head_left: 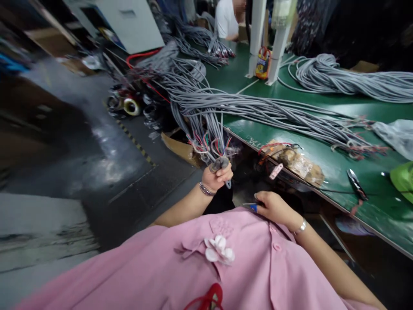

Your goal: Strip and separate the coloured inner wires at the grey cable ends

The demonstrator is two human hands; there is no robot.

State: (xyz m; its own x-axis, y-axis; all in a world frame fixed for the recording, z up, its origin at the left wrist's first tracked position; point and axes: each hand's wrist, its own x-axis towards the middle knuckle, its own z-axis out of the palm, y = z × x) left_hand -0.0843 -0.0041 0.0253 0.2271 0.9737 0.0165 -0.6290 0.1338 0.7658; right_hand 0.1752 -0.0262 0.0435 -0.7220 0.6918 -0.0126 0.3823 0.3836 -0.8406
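Observation:
My left hand (215,178) is closed in front of my body, at the table's edge. Dark grey covers sit on its thumb and finger, pinching a grey cable (228,184) whose loop shows below the fist. Just above it hang the ends of several grey cables (211,122), fanned out into thin red, blue, green and white wires (209,144). My right hand (279,210), near my waist, is closed round a small tool with a blue handle (253,207) and a thin metal tip; its exact kind is partly hidden by the fingers.
A long bundle of grey cables (258,110) lies across the green table (325,165). Cutters (357,184) and a taped brown lump (300,165) lie near its front edge. A coiled cable bundle (355,79) is behind. Tape rolls (131,106) stand left. A person (226,19) is at the back.

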